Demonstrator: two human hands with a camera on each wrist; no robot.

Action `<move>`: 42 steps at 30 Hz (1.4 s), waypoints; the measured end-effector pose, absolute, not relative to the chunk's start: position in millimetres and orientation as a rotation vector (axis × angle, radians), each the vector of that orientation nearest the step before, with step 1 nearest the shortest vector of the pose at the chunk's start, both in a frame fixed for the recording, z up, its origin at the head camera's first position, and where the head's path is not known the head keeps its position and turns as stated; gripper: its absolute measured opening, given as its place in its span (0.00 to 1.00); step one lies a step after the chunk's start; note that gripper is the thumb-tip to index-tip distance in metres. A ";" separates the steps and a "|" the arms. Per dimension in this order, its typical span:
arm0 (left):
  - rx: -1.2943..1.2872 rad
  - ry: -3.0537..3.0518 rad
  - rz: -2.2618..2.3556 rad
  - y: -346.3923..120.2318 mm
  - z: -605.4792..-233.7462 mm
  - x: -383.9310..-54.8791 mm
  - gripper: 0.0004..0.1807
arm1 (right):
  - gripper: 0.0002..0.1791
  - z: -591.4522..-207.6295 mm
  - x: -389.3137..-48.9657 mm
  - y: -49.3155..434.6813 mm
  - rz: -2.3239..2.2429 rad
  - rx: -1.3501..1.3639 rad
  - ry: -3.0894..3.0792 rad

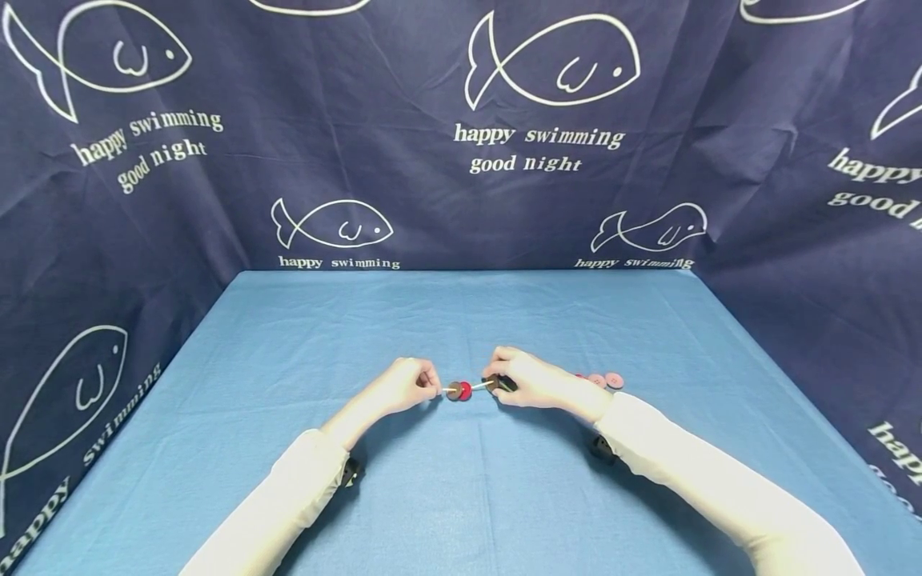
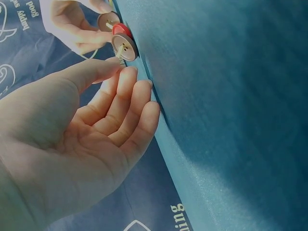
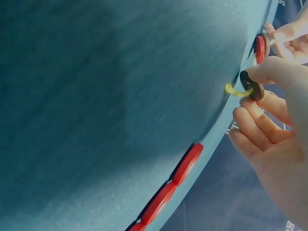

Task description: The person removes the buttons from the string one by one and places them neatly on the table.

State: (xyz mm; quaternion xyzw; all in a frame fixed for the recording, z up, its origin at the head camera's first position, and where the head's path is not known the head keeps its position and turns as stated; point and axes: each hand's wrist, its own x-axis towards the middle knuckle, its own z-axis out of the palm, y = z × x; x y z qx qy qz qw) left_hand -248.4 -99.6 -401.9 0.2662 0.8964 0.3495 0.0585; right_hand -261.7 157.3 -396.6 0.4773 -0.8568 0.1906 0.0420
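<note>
A pale cord (image 1: 481, 386) runs between the two hands. My left hand (image 1: 410, 384) pinches one end of it between thumb and index finger, beside a brown button (image 2: 124, 47). Touching that button on the cord is a red button (image 1: 465, 390). A second brown button (image 3: 252, 86) is held at its edges by the thumb and fingers of my right hand (image 1: 529, 380). The cord passes through this button, and its yellowish free end (image 3: 230, 89) sticks out on the far side in the right wrist view.
Behind the right hand, several red and pink buttons (image 1: 614, 380) lie in a row on the blue cloth-covered table (image 1: 461, 496). A dark curtain (image 1: 432, 104) with fish drawings hangs along the table's back and sides. Small dark devices (image 1: 602, 450) sit under both wrists.
</note>
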 end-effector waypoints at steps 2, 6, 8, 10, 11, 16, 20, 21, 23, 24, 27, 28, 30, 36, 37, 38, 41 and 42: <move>0.807 2.714 1.059 -99.5 -401.7 -248.6 0.03 | 0.11 -396.0 -261.2 158.4 0.594 1.464 -2.620; 0.803 2.718 1.048 -99.3 -401.0 -248.5 0.03 | 0.11 -394.9 -260.8 160.2 0.604 1.465 -2.623; 0.800 2.723 1.037 -98.9 -400.7 -248.4 0.03 | 0.11 -394.7 -260.7 161.0 0.605 1.460 -2.628; 0.792 2.722 1.031 -98.5 -400.3 -248.3 0.03 | 0.11 -394.8 -260.6 161.8 0.604 1.458 -2.631; 0.784 2.719 1.031 -98.3 -400.3 -248.1 0.03 | 0.11 -395.0 -260.5 162.2 0.602 1.457 -2.635; 0.759 2.710 1.032 -97.9 -400.6 -247.4 0.04 | 0.11 -394.9 -259.6 163.5 0.593 1.449 -2.653; 0.768 2.716 1.035 -97.6 -400.7 -246.9 0.03 | 0.11 -394.5 -258.5 164.9 0.590 1.442 -2.661; 0.771 2.716 1.037 -97.5 -400.7 -246.8 0.03 | 0.11 -394.4 -258.2 165.3 0.590 1.443 -2.660; 0.772 2.715 1.038 -97.6 -401.0 -247.2 0.03 | 0.11 -394.3 -257.8 166.0 0.592 1.440 -2.658; 0.773 2.718 1.035 -97.5 -401.3 -247.5 0.03 | 0.11 -394.3 -257.6 166.3 0.591 1.439 -2.657; 0.783 2.722 1.028 -97.6 -402.3 -248.2 0.04 | 0.12 -394.5 -257.3 167.2 0.589 1.431 -2.659; 0.782 2.722 1.026 -97.6 -402.7 -248.6 0.04 | 0.12 -394.5 -257.2 167.4 0.588 1.427 -2.662; 0.791 2.724 1.024 -97.6 -403.4 -248.9 0.04 | 0.12 -394.5 -257.1 167.8 0.587 1.422 -2.668; 0.775 2.716 1.024 -98.2 -404.5 -249.5 0.03 | 0.12 -393.8 -256.6 168.7 0.586 1.418 -2.655; 0.771 2.716 1.024 -98.3 -404.4 -249.6 0.03 | 0.12 -393.8 -256.6 169.0 0.586 1.419 -2.650; 0.777 2.721 1.022 -98.4 -404.4 -249.6 0.03 | 0.11 -393.8 -256.6 169.4 0.589 1.420 -2.647; 0.790 2.730 1.024 -98.2 -404.0 -249.8 0.03 | 0.10 -393.9 -256.7 170.7 0.595 1.418 -2.648; 0.796 2.733 1.026 -98.1 -403.9 -249.9 0.03 | 0.10 -393.9 -256.7 171.2 0.594 1.415 -2.652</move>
